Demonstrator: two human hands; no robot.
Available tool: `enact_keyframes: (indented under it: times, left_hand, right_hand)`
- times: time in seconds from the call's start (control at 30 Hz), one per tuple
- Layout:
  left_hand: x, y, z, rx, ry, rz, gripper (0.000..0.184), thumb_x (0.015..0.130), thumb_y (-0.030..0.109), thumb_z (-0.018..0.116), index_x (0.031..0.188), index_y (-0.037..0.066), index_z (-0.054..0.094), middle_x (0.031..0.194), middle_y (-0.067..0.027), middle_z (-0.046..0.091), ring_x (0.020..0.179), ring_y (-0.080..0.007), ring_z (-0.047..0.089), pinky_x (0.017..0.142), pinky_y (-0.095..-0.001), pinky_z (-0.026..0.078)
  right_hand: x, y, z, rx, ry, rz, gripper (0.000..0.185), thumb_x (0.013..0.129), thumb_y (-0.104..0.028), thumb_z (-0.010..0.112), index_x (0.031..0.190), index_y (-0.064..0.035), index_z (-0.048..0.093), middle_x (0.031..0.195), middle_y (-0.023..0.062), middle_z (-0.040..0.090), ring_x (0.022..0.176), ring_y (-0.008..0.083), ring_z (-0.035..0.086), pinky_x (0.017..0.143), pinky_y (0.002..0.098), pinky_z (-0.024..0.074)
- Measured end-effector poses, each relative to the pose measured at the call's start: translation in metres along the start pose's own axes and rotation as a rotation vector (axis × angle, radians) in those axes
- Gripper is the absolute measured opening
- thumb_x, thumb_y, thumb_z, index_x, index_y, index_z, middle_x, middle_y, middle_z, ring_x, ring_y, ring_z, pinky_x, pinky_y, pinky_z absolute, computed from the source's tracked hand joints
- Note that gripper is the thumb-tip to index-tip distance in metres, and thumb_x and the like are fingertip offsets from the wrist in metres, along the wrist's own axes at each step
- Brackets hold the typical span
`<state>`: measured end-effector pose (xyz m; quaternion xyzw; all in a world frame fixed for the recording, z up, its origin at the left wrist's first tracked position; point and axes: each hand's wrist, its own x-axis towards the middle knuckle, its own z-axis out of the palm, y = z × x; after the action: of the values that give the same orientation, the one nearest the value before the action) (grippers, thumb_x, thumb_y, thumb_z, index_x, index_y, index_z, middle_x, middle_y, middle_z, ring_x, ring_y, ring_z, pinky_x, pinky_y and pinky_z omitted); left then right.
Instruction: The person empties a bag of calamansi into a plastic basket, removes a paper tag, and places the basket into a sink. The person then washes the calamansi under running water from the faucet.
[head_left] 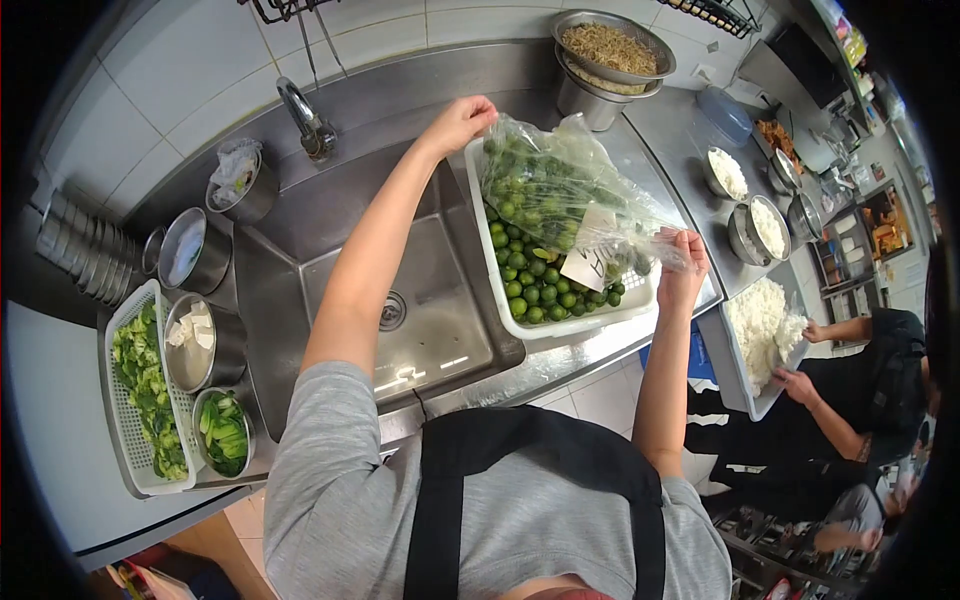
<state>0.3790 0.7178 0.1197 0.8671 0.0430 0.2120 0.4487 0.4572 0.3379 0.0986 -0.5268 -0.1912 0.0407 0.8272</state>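
A clear plastic bag point(560, 165) stretches between my two hands over a white basket point(590, 327) of small green limes point(535, 285). My left hand point(463, 122) pinches the bag's far left corner, level with the basket's back edge. On the right, my right hand point(683, 262) grips the gathered plastic beside the basket's right side. A paper label point(592, 258) with handwriting lies against the bag, above the limes. Through the plastic, more limes show at the back; whether they are inside the bag or under it I cannot tell.
Left of the basket is a steel sink point(275, 320) with a faucet point(306, 125). Farther left stand a basket of chopped greens point(150, 390) and several steel pots. A colander of bean sprouts point(612, 50) stands behind. To the right, another person holds a tray of rice point(760, 330).
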Motion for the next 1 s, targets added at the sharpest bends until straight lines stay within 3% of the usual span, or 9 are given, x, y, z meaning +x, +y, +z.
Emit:
enact_keyframes:
  times: [0.33,0.4,0.43,0.53,0.6,0.67,0.8,0.87,1.0]
  left_hand:
    - [0.012,0.043,0.021,-0.488,-0.140,0.058,0.017,0.087,0.024,0.054,0.084,0.008,0.053,0.074,0.0055,0.048,0.070,-0.0049,0.042,0.065,-0.0200,0.037]
    - [0.011,0.049,0.027,-0.534,-0.211,0.028,0.016,0.088,0.023,0.053,0.085,0.007,0.053,0.073,0.0062,0.047,0.071,-0.0041,0.042,0.065,-0.0192,0.036]
    - [0.011,0.053,0.031,-0.534,-0.215,0.032,0.016,0.088,0.023,0.053,0.085,0.007,0.053,0.073,0.0062,0.047,0.071,-0.0041,0.042,0.065,-0.0192,0.036]
    - [0.015,0.062,0.042,-0.621,-0.177,0.057,0.013,0.088,0.020,0.053,0.086,0.007,0.053,0.073,0.0064,0.048,0.068,-0.0033,0.044,0.067,-0.0203,0.040]
    - [0.027,0.074,0.035,-0.952,0.055,-0.073,0.010,0.088,0.016,0.052,0.086,0.006,0.053,0.073,0.0052,0.051,0.064,-0.0043,0.047,0.068,-0.0228,0.046]
    - [0.040,0.077,0.024,-1.021,0.105,-0.069,0.008,0.088,0.014,0.052,0.087,0.006,0.053,0.071,0.0039,0.052,0.062,-0.0058,0.049,0.069,-0.0254,0.050]
    - [0.043,0.091,-0.001,-0.951,0.255,-0.042,0.013,0.087,0.019,0.055,0.083,0.006,0.054,0.069,0.0035,0.051,0.059,-0.0055,0.047,0.065,-0.0228,0.047]
    - [0.037,0.088,-0.007,-0.718,0.076,-0.086,0.012,0.088,0.020,0.053,0.089,0.008,0.053,0.073,0.0036,0.053,0.067,-0.0051,0.050,0.079,-0.0270,0.048]
    - [0.030,0.050,0.011,-0.787,-0.155,0.013,0.032,0.084,0.031,0.058,0.105,0.007,0.052,0.092,-0.0021,0.057,0.085,-0.0113,0.054,0.087,-0.0314,0.043]
  right_hand:
    - [-0.015,-0.019,0.032,-0.014,-0.109,-0.090,0.016,0.089,-0.015,0.050,0.081,-0.0017,0.053,0.074,0.0056,0.058,0.066,0.0102,0.053,0.063,0.0220,0.0415]
    - [0.003,-0.020,0.030,-0.218,-0.223,0.062,0.020,0.091,-0.019,0.046,0.082,-0.0021,0.053,0.071,0.0017,0.053,0.064,0.0079,0.049,0.059,0.0210,0.0390]
    - [0.020,-0.015,0.035,-0.505,-0.188,-0.118,0.025,0.089,-0.025,0.048,0.084,-0.0018,0.054,0.068,-0.0006,0.050,0.064,0.0074,0.047,0.058,0.0215,0.0368]
    - [0.082,0.031,0.050,-0.720,-0.203,-0.091,0.043,0.081,-0.032,0.060,0.103,0.0042,0.055,0.075,0.0045,0.057,0.069,0.0129,0.051,0.064,0.0292,0.0416]
    - [0.108,0.050,0.071,-0.850,-0.217,-0.067,0.045,0.079,-0.030,0.062,0.107,0.0047,0.054,0.076,0.0051,0.059,0.067,0.0123,0.051,0.063,0.0295,0.0424]
    - [0.124,0.060,0.090,-0.702,-0.409,0.407,0.038,0.078,-0.023,0.065,0.103,0.0049,0.056,0.077,0.0048,0.060,0.061,0.0096,0.051,0.056,0.0260,0.0419]
    - [0.140,0.047,0.105,-0.560,-0.545,0.299,0.023,0.078,-0.014,0.064,0.094,0.0029,0.060,0.072,0.0015,0.059,0.055,0.0067,0.049,0.052,0.0221,0.0395]
    - [0.134,0.027,0.107,-0.398,-0.491,0.161,0.011,0.079,-0.010,0.061,0.085,-0.0003,0.061,0.069,-0.0009,0.058,0.056,0.0056,0.046,0.051,0.0217,0.0370]
    - [0.138,0.026,0.090,-0.702,-0.545,0.157,0.008,0.080,-0.011,0.059,0.081,-0.0030,0.060,0.069,-0.0015,0.057,0.061,0.0059,0.049,0.053,0.0215,0.0358]
